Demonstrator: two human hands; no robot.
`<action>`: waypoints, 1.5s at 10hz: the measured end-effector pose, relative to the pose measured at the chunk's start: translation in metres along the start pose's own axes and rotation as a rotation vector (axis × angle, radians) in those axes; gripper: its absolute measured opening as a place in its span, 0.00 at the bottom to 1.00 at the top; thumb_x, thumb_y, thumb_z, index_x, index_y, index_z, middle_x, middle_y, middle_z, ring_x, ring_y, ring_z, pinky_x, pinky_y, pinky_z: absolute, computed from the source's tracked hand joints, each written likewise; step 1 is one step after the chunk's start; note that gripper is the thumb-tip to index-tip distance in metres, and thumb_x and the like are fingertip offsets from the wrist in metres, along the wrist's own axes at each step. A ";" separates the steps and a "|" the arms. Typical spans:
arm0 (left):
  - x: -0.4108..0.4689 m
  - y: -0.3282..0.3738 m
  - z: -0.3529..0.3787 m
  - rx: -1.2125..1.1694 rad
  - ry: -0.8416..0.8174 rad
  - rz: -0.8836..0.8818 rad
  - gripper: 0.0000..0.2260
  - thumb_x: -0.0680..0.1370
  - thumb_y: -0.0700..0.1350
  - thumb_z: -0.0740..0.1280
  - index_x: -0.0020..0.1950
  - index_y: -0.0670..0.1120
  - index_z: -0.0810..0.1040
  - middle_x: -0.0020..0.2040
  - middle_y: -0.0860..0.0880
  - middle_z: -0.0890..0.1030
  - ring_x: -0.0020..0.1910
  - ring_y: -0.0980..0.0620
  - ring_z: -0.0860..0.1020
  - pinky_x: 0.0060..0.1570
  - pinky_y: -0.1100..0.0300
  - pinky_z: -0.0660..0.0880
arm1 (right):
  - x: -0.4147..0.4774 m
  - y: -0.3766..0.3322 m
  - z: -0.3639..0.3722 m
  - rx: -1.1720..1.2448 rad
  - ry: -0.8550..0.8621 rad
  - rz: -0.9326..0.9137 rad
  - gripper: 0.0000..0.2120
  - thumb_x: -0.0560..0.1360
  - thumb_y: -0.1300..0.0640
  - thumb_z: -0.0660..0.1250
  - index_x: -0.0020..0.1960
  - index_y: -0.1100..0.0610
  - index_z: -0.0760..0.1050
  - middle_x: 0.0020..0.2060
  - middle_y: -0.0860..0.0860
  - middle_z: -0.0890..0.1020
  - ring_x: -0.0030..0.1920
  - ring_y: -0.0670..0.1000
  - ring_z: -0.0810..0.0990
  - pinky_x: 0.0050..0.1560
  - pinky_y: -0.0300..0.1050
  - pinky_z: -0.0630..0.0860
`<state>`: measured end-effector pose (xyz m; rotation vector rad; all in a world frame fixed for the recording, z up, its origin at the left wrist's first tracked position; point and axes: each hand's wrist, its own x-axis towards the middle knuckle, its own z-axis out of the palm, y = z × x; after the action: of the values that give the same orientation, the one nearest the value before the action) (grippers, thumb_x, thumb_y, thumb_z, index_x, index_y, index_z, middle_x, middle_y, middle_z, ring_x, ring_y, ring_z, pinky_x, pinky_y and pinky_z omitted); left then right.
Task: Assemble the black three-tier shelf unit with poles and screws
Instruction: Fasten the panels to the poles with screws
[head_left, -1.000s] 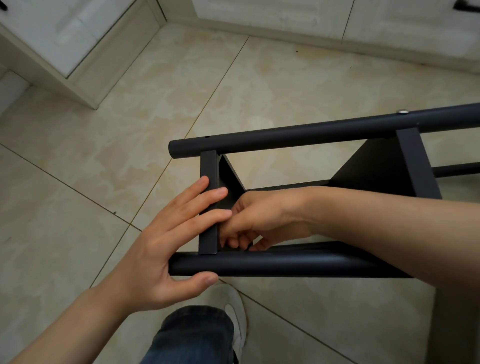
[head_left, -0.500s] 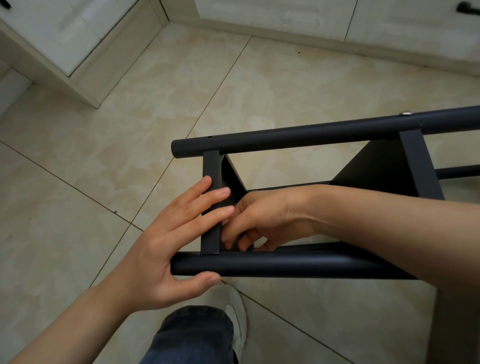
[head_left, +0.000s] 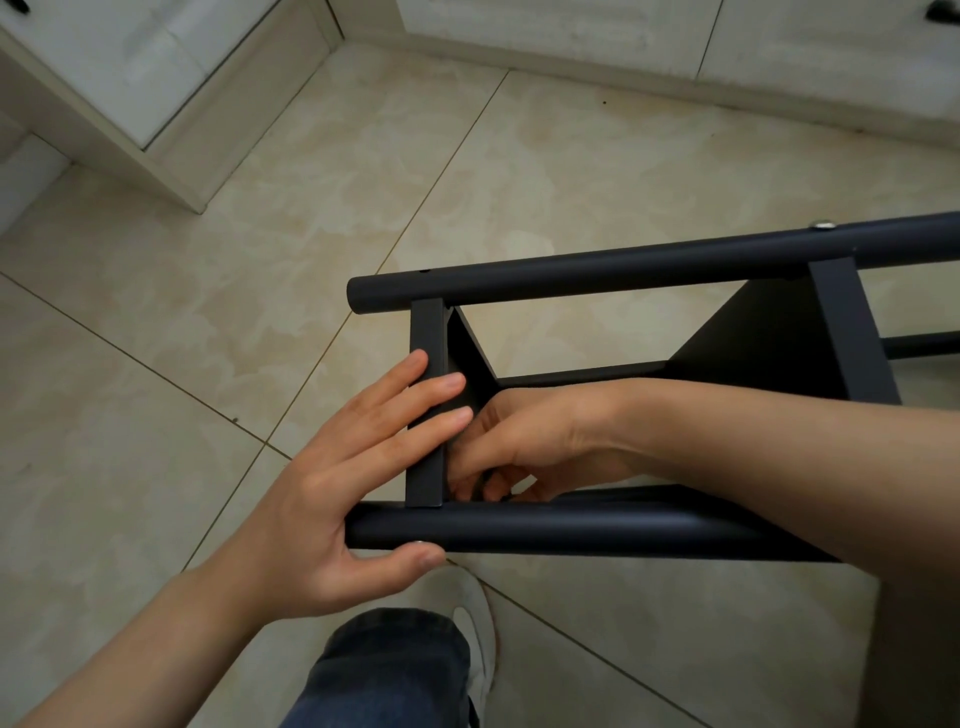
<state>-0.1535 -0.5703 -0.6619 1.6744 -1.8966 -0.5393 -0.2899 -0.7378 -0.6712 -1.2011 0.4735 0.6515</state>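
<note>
Shelf unit (head_left: 769, 353), black, lying on its side on the tiled floor (head_left: 571, 156), from centre out to 3 o'clock. Left hand (head_left: 343, 483), entering from 7 o'clock: fingers straight and flat against the end shelf (head_left: 428, 332), thumb under the near pole (head_left: 597, 530). Right hand (head_left: 540, 441), entering from 3 o'clock, reaches in behind that shelf, fingers curled by the near pole; whether they grip anything cannot be told. Silver screw (head_left: 824, 225) in the far pole (head_left: 623, 270), 2 o'clock. Shoe (head_left: 475, 639), 6 o'clock.
</note>
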 end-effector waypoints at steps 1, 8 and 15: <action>0.000 0.000 0.000 0.002 -0.001 0.001 0.31 0.80 0.61 0.64 0.77 0.44 0.65 0.80 0.48 0.66 0.81 0.40 0.58 0.78 0.48 0.58 | -0.002 -0.002 -0.001 0.015 -0.005 0.004 0.05 0.77 0.57 0.68 0.44 0.55 0.81 0.35 0.48 0.82 0.36 0.46 0.75 0.41 0.39 0.73; 0.000 0.001 0.001 -0.001 0.006 -0.002 0.31 0.81 0.61 0.64 0.77 0.44 0.66 0.79 0.48 0.66 0.81 0.41 0.58 0.78 0.49 0.58 | -0.002 -0.005 -0.003 0.026 -0.005 0.030 0.04 0.75 0.57 0.68 0.45 0.55 0.82 0.38 0.49 0.82 0.38 0.46 0.75 0.45 0.42 0.71; 0.000 0.001 0.001 -0.009 0.006 -0.007 0.30 0.80 0.61 0.65 0.76 0.44 0.67 0.79 0.47 0.66 0.81 0.41 0.58 0.78 0.50 0.58 | -0.001 -0.003 -0.002 0.069 -0.034 0.031 0.05 0.76 0.58 0.67 0.48 0.57 0.81 0.37 0.50 0.82 0.37 0.47 0.78 0.40 0.38 0.75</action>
<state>-0.1551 -0.5703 -0.6618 1.6757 -1.8822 -0.5435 -0.2882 -0.7407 -0.6690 -1.1172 0.4830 0.6760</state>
